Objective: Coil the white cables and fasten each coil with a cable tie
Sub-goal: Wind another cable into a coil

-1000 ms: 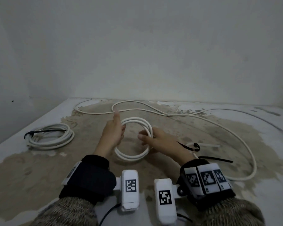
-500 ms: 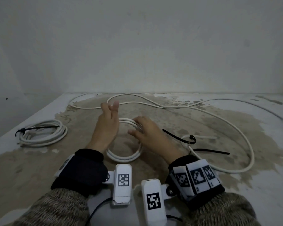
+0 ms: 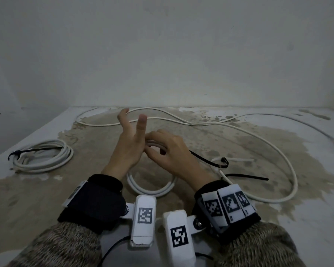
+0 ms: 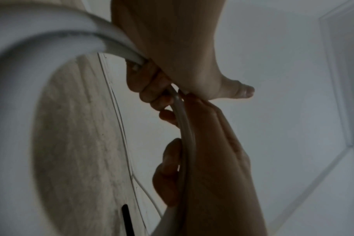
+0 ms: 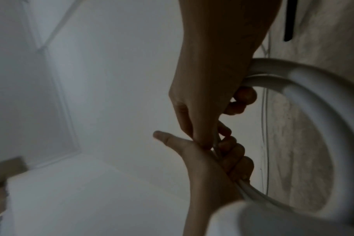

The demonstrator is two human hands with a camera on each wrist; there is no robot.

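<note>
- Far left on the table [image 3: 37, 193]: tied coil [image 3: 42, 158], bound with a black tie, unmoved since a second ago.
- Left hand [image 3: 128, 149]: now raised higher than before, thumb and forefinger spread upward, lower fingers curled round the new coil [image 3: 150, 189].
- Right hand [image 3: 168, 157]: closer to the left than earlier, fingers wrapped over the coil's top.
- Right: black cable ties [image 3: 245, 177] and loose cable [image 3: 278, 157] lying as before.

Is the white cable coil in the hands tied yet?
Untied: the held white cable coil shows no tie, and two black cable ties lie on the table.
</note>
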